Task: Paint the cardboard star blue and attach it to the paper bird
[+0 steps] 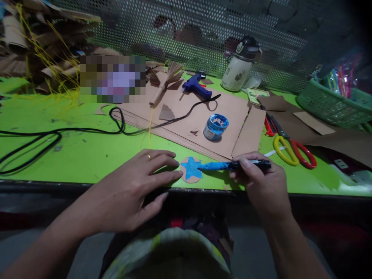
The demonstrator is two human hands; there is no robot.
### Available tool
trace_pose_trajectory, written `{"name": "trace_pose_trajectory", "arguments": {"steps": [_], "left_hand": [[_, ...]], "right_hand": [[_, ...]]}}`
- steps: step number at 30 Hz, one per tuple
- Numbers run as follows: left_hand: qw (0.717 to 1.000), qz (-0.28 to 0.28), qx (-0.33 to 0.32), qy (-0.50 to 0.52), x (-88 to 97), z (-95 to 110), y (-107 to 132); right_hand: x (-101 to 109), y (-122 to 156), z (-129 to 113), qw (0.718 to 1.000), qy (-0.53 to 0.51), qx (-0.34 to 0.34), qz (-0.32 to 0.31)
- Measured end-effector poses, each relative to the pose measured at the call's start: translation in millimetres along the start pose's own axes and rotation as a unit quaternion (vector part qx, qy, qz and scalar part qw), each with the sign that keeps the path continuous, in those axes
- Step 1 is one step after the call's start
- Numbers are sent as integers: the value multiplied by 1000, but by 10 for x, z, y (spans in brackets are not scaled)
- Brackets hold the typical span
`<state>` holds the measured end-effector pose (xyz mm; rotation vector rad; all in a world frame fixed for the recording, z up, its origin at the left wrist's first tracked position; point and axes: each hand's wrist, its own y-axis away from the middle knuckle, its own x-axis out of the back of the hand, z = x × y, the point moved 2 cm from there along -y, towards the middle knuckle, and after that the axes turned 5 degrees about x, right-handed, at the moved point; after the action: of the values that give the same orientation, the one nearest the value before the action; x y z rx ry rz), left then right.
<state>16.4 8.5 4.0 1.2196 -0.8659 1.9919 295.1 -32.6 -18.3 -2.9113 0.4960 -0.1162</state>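
Observation:
A small round cardboard disc [191,170] with a blue painted star lies near the front edge of the green table [87,155]. My left hand [139,182] rests flat beside it, fingers stretched out, fingertips touching the disc's left rim. My right hand [261,182] is closed round a paintbrush [229,166] with a black handle and a blue-smeared shaft. Its tip lies on the star. A small open pot of blue paint [215,126] stands on a cardboard sheet [200,112] just behind.
A blue glue gun [197,87] with a black cord [58,135] lies on the cardboard, next to a cardboard broom shape [164,79]. Red-and-yellow scissors [290,145] lie at right, a green basket [334,102] beyond, a white bottle [240,68] at the back.

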Motion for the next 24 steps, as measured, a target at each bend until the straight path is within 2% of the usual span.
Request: {"name": "trace_pose_trajectory", "arguments": {"steps": [5,10,12,15,19,21,24], "left_hand": [[1000,4,-4,-3,2,3,0],[1000,0,-9,-10,3,11,0],[1000,-2,-8,-11,-1,9,2],[1000,0,-11,-11,-5,5,6],[1000,3,-12,-11,-2,5,0],[1000,2,-9,-7,-2,5,-4],[1000,2,-10,-1,-6,3,-4]], "right_hand": [[-19,13,-10,1000,26,8,-9],[3,13,10,996,19,22,82],[3,17,4,996,6,23,91],[-7,26,-15,998,-12,19,60],[-28,35,-20,1000,28,10,3],[-20,36,-14,998,44,20,32],[-6,31,-1,995,14,25,97]]}}
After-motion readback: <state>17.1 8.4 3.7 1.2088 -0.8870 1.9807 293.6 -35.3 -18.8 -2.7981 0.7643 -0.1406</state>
